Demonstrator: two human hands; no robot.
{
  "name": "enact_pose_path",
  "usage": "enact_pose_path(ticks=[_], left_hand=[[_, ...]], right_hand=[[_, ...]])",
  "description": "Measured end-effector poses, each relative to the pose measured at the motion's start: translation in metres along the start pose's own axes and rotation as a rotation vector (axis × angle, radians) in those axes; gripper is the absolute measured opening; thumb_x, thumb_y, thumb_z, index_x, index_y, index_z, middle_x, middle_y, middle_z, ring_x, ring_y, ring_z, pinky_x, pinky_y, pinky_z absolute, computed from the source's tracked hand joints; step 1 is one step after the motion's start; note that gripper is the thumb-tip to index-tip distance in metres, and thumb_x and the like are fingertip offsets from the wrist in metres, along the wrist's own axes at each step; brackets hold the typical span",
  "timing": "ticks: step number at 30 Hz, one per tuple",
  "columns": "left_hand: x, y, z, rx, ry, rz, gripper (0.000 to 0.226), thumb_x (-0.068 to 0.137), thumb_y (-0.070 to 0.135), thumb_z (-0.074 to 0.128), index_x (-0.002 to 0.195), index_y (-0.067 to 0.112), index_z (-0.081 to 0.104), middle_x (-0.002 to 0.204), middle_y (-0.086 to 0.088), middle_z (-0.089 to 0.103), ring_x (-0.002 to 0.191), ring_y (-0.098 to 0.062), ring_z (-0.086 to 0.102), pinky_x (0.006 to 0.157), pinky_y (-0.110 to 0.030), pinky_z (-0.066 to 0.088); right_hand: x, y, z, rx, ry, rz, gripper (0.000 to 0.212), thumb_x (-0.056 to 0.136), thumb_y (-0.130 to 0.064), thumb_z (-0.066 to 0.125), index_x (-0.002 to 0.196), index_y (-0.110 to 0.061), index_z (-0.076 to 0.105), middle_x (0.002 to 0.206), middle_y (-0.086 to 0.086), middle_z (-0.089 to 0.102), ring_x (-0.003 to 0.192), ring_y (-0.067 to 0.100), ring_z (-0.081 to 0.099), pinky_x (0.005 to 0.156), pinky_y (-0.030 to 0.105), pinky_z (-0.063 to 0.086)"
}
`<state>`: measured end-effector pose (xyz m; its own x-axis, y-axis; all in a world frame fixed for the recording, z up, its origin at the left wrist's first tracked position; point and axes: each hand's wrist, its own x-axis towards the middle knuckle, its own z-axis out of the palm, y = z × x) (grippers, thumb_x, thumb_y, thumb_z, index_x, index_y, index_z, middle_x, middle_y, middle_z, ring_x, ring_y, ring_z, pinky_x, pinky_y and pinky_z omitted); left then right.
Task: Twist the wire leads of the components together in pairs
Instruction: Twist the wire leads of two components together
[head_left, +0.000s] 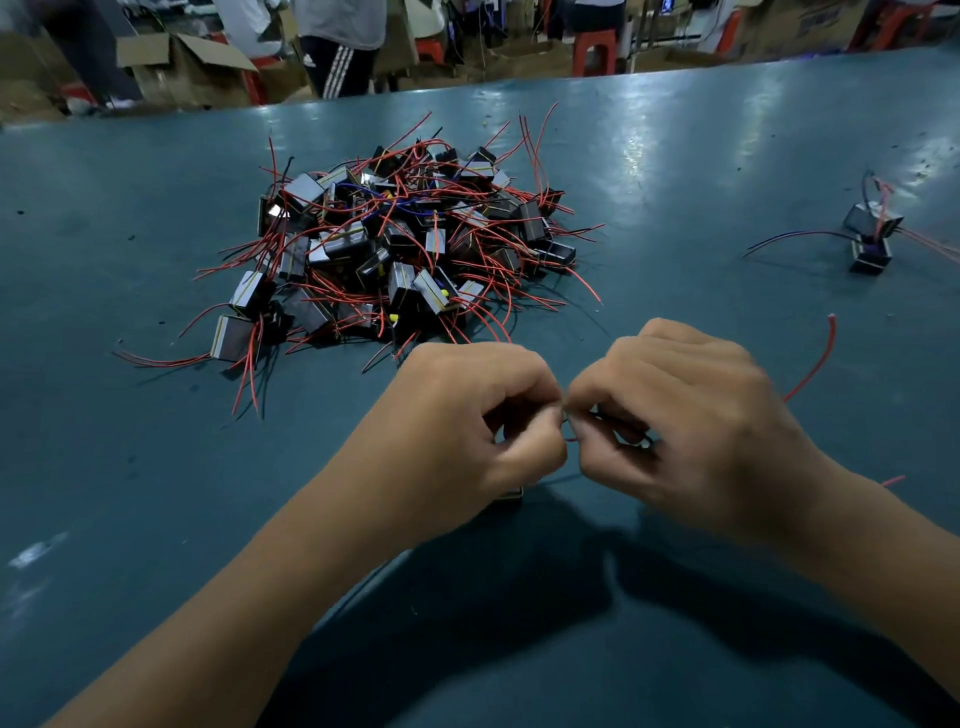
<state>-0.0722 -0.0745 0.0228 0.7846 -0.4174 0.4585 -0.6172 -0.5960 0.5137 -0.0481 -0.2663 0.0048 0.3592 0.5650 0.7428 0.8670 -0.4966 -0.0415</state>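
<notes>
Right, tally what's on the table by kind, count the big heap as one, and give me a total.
Heap of wired components: 1
Set-aside components, far right: 2
Component corner showing under the left hand: 1
Hands, left hand and right hand, fingers pinching wire leads: 2
Total: 6

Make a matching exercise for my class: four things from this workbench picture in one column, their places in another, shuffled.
Things:
1. big pile of components
2. small group of components
3. left hand
4. loose red wire

Places:
A. far right of the table
B. just right of the right hand
C. table centre, beyond the hands
D. near, fingers meeting the right hand's

Pairs: 1-C, 2-A, 3-D, 4-B
</notes>
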Motion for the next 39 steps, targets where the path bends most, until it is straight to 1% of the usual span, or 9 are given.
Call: enact_pose_path(ticks=[6, 11, 15, 19, 23, 25, 28, 31, 39], left_hand=[[-0.0017, -0.0054, -0.0003, 0.099, 0.079, 0.126, 0.003, 0.081, 0.002, 0.069, 0.082, 0.005, 0.069, 0.073, 0.007, 0.055, 0.065, -0.005, 0.044, 0.063, -0.016, 0.037], [-0.0023, -0.0050, -0.0003, 0.164, 0.084, 0.193, 0.006, 0.084, 0.003, 0.063, 0.083, 0.003, 0.070, 0.075, 0.002, 0.057, 0.067, -0.008, 0.046, 0.064, -0.019, 0.040], [-0.0027, -0.0067, 0.0018, 0.365, 0.181, 0.367, 0.014, 0.087, -0.004, 0.060, 0.077, -0.001, 0.069, 0.071, -0.010, 0.059, 0.063, -0.028, 0.052, 0.054, -0.041, 0.047], [-0.0039, -0.0067, 0.0011, 0.488, 0.184, 0.487, 0.014, 0.090, -0.002, 0.062, 0.079, -0.002, 0.071, 0.073, -0.011, 0.061, 0.063, -0.027, 0.050, 0.055, -0.041, 0.047], [-0.0018, -0.0023, 0.0010, -0.001, 0.095, 0.095, 0.013, 0.087, 0.012, 0.062, 0.079, 0.007, 0.069, 0.068, 0.002, 0.060, 0.060, -0.015, 0.053, 0.056, -0.030, 0.045], [-0.0002, -0.0011, 0.0017, -0.355, 0.005, -0.203, 0.018, 0.086, 0.018, 0.059, 0.071, 0.014, 0.068, 0.059, 0.004, 0.057, 0.053, -0.013, 0.046, 0.049, -0.029, 0.037], [0.0024, -0.0008, 0.0044, -0.599, -0.074, -0.445, 0.026, 0.082, 0.018, 0.053, 0.061, 0.019, 0.068, 0.051, 0.002, 0.051, 0.050, -0.016, 0.036, 0.046, -0.028, 0.026], [0.0030, 0.0014, 0.0029, -0.725, -0.128, -0.527, 0.026, 0.079, 0.016, 0.052, 0.059, 0.020, 0.067, 0.052, 0.001, 0.048, 0.048, -0.010, 0.034, 0.044, -0.020, 0.025], [0.0021, 0.0009, -0.0036, -0.788, -0.178, -0.535, 0.017, 0.077, 0.014, 0.062, 0.064, 0.020, 0.070, 0.058, -0.005, 0.045, 0.049, -0.009, 0.033, 0.046, -0.020, 0.022]], right_hand=[[-0.0001, -0.0053, -0.0043, 0.072, -0.039, 0.147, 0.014, 0.085, -0.015, 0.058, 0.076, -0.008, 0.066, 0.063, -0.003, 0.054, 0.061, 0.014, 0.040, 0.065, 0.019, 0.031], [-0.0005, -0.0082, -0.0062, 0.168, -0.064, 0.236, 0.008, 0.083, -0.015, 0.061, 0.076, -0.012, 0.065, 0.059, -0.003, 0.052, 0.056, 0.019, 0.046, 0.060, 0.026, 0.039], [0.0012, -0.0100, -0.0081, 0.443, -0.098, 0.451, 0.009, 0.079, -0.011, 0.065, 0.073, -0.016, 0.063, 0.054, 0.000, 0.052, 0.052, 0.015, 0.048, 0.054, 0.024, 0.040], [0.0051, -0.0061, -0.0074, 0.823, -0.135, 0.653, 0.010, 0.080, -0.009, 0.064, 0.071, -0.013, 0.063, 0.051, -0.010, 0.048, 0.049, 0.001, 0.040, 0.052, 0.008, 0.032], [0.0004, -0.0072, -0.0066, 0.567, -0.099, 0.538, 0.009, 0.079, -0.011, 0.065, 0.072, -0.017, 0.063, 0.056, 0.001, 0.054, 0.053, 0.010, 0.047, 0.056, 0.019, 0.039], [-0.0011, -0.0076, -0.0056, 0.315, -0.075, 0.364, 0.007, 0.081, -0.014, 0.064, 0.074, -0.015, 0.064, 0.058, -0.004, 0.053, 0.056, 0.014, 0.046, 0.059, 0.023, 0.040], [-0.0007, -0.0051, -0.0022, 0.080, -0.026, 0.084, 0.016, 0.087, -0.011, 0.058, 0.073, -0.008, 0.066, 0.064, -0.004, 0.050, 0.059, 0.017, 0.037, 0.062, 0.028, 0.037], [-0.0010, -0.0018, 0.0004, 0.000, 0.038, -0.036, 0.021, 0.090, -0.005, 0.057, 0.071, -0.004, 0.067, 0.062, 0.002, 0.049, 0.060, 0.018, 0.033, 0.057, 0.037, 0.041], [0.0012, -0.0012, -0.0024, -0.082, 0.058, -0.107, 0.027, 0.092, -0.004, 0.056, 0.066, -0.004, 0.064, 0.060, 0.005, 0.043, 0.055, 0.025, 0.037, 0.055, 0.040, 0.041]])
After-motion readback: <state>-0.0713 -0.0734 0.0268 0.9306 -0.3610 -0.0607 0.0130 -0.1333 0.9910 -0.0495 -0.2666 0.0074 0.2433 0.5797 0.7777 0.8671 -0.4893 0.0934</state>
